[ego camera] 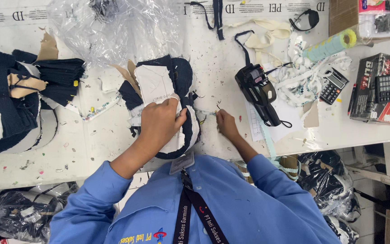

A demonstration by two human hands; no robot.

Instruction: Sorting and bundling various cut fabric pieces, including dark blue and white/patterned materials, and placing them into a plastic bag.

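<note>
The stack of cut fabric pieces, dark navy with white facings, lies on the white table right in front of you, at its near edge. It looks soft and light, likely to slump and slide layer from layer, so it is best held flat from above or pinched at an edge, not lifted by a single ply. Your left hand rests on top of the stack, fingers curled and pressing down on the white upper piece. Your right hand is just beside the stack on its right, fingertips pinched narrowly on something small and thin, perhaps a thread or tag; I cannot tell which. Beyond that hand lies a black labelling gun, with two calculators farther right. A larger bundle of navy pieces sits well apart on the left, under a crumpled clear plastic bag.
</note>
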